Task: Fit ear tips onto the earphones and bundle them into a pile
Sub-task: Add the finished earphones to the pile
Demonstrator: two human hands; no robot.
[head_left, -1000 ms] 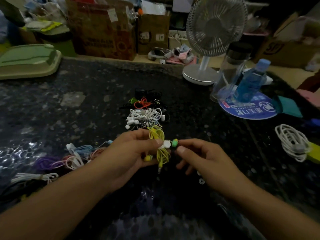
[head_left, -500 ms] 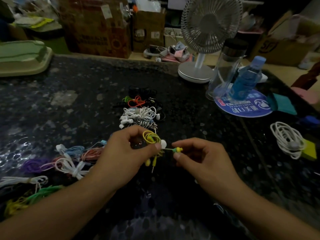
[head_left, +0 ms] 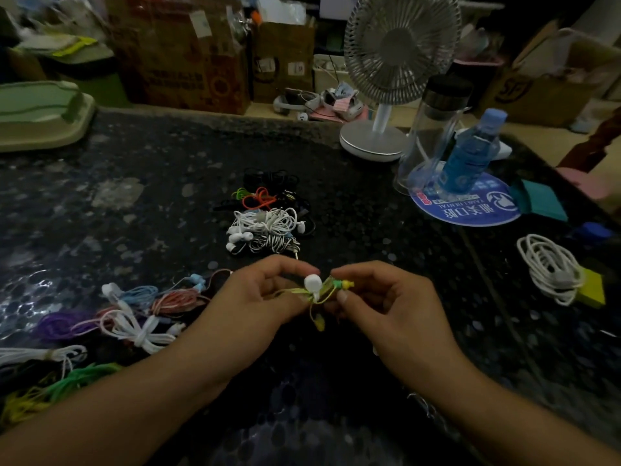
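Looks partway through: a pile of bundled earphones (head_left: 265, 220) sits mid-bench, more loose ones (head_left: 134, 314) wait by the left edge, left hand (head_left: 258, 307) pinches the yellow pair (head_left: 316, 294) near the front edge, right hand (head_left: 379, 304) pinches its green bud (head_left: 344, 284), white tip (head_left: 312, 283) seemingly fitted.

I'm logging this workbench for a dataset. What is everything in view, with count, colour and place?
yellow earphones: one, held between both hands
pile: one; black, orange, green, white, striped sets; centre
loose sets: several; purple, pink, blue, white, green; left
white cable: one coil, right
fan: one, grey-white, far centre
bottles: two, clear and blue, far right
tray: one, green, far left
boxes: several, brown, behind
left hand: pinches the cord
right hand: pinches the bare bud
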